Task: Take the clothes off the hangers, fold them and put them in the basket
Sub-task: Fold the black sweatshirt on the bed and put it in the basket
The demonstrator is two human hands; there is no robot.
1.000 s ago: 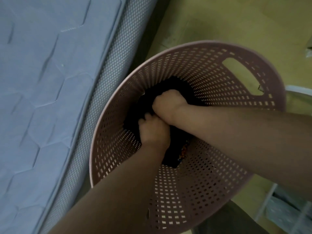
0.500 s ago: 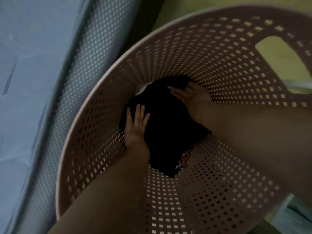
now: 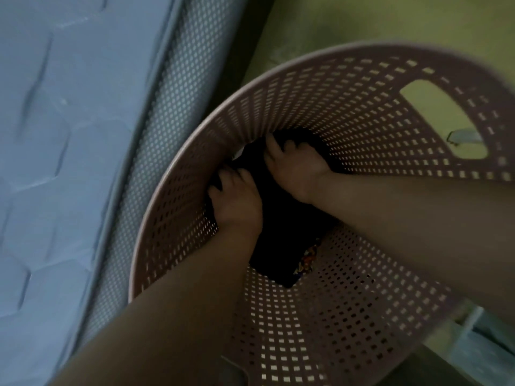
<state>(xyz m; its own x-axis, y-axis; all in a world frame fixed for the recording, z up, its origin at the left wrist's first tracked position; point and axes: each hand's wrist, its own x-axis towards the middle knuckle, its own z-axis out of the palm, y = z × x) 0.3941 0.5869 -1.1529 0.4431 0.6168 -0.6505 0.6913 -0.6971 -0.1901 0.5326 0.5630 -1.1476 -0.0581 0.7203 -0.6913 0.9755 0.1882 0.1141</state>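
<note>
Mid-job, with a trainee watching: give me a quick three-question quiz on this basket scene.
1. True or false: both the left hand and the right hand touch the dark garment.
2. Where does the dark garment lie? A) on a hanger B) at the bottom of the basket C) on the floor
3. Fill in: in the head view, the mattress lies to the ___ of the basket.

Key: 1 true; 2 B; 3 left
</note>
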